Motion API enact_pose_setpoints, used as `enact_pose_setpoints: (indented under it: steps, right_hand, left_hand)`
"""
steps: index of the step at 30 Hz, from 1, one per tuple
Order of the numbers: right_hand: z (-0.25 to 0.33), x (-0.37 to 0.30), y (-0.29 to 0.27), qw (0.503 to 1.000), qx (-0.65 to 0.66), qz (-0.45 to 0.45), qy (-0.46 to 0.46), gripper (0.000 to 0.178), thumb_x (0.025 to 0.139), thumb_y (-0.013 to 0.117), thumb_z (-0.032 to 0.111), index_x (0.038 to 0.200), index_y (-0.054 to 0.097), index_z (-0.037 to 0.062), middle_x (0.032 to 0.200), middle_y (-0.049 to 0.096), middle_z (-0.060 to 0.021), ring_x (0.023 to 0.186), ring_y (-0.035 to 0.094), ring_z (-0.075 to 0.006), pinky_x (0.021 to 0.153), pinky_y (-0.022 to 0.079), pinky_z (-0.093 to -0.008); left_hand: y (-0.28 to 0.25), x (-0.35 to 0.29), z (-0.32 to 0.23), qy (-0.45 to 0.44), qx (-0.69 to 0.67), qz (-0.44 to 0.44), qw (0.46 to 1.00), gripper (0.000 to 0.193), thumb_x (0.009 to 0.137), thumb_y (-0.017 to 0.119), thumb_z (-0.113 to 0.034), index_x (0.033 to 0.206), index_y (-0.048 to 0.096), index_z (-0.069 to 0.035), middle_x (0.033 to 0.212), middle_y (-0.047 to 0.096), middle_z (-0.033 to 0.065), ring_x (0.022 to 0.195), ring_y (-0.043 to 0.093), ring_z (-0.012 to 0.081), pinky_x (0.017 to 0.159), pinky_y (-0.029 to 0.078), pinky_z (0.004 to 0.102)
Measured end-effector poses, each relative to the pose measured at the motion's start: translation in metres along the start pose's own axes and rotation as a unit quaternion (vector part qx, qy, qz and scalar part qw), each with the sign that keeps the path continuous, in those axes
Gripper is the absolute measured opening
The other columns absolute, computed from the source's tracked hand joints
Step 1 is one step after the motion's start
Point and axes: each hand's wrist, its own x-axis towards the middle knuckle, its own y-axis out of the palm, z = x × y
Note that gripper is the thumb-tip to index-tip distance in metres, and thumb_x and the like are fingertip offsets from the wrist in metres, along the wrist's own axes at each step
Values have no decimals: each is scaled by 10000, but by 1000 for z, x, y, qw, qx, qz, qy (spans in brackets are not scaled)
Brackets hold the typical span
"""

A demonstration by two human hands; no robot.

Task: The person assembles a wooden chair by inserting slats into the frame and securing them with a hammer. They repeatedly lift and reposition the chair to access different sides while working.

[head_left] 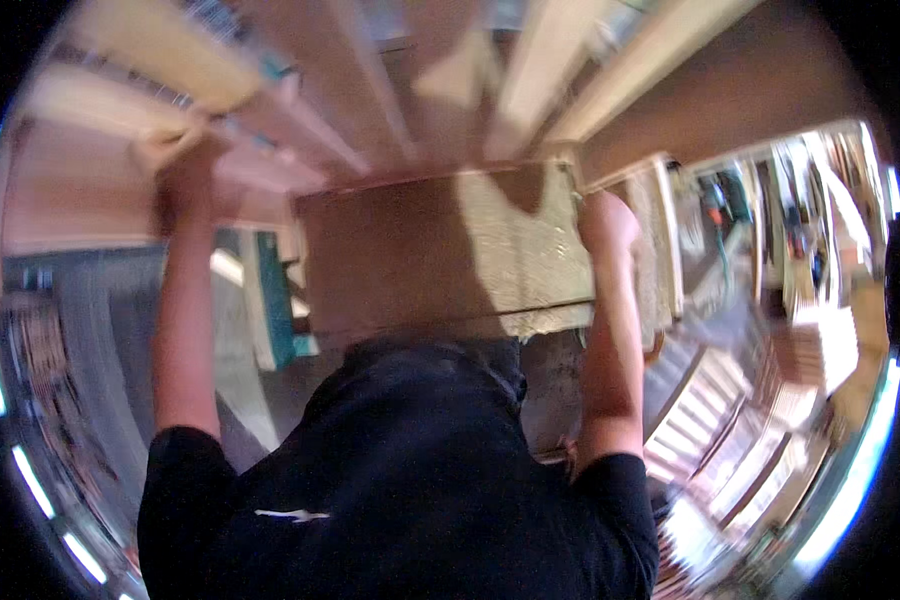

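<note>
A large slatted wooden frame (660, 60) tilts up in front of me, its pale slats running away toward the top of the view. My left hand (188, 175), blurred by motion, is closed around a board at the frame's left side. At the near right corner, my right hand (607, 222) is closed in a fist against the frame's end; its fingertips are hidden. Both arms reach forward, spread wide. Beneath the near edge of the frame lies a board-topped work surface (530, 250), partly in shadow, between my two forearms.
A green-edged upright post (270, 300) stands beside the work surface at left. To the right are several stacked slatted wood pieces (700, 400) on the floor and a block of stacked boards (815, 350). Tools and long timber (820, 200) stand farther right.
</note>
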Motion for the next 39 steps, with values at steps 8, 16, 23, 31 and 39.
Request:
enact_pose_setpoints:
  steps: [8, 16, 23, 31, 39]
  right_hand:
    - [176, -81, 26, 912, 270, 141, -275, 352, 985, 556, 182, 1325, 633, 133, 1210, 682, -212, 1138, 658, -375, 936, 520, -434]
    - [322, -134, -11, 873, 177, 149, -430, 274, 1015, 512, 297, 1128, 648, 88, 1019, 668, -268, 981, 631, -465, 800, 506, -559]
    - [243, -138, 21, 923, 163, 181, -298, 283, 1015, 524, 288, 1148, 592, 48, 1009, 680, -256, 948, 658, -445, 793, 511, -542]
    - [107, -139, -138, 918, 313, -198, -143, 344, 928, 691, 130, 1228, 590, -5, 910, 636, -80, 795, 565, -164, 703, 486, -320]
    - [71, -77, -397, 816, 201, -480, -253, 382, 959, 670, 340, 1161, 733, 21, 988, 737, -94, 869, 680, -173, 776, 527, -303]
  left_hand:
    - [-19, 34, 2, 45, -263, 233, 935, 228, 870, 758, -171, 759, 614, -34, 637, 576, 7, 578, 550, 140, 549, 454, 317]
    - [-17, 10, -17, 39, -125, -31, 991, 688, 769, 875, -275, 1133, 423, 94, 622, 478, 14, 538, 495, 119, 446, 387, 300]
    - [11, 20, 21, 54, -251, -27, 966, 1068, 782, 882, -298, 1464, 181, 131, 693, 512, 34, 603, 541, 124, 484, 436, 285]
    - [36, 1, 31, -141, -114, -60, 982, 424, 784, 858, -385, 712, 638, -30, 662, 649, 28, 663, 610, 190, 707, 523, 375]
    - [62, -78, 47, -78, -40, -62, 994, 546, 857, 787, -340, 1136, 537, 58, 1159, 593, 198, 1050, 584, 304, 927, 470, 425]
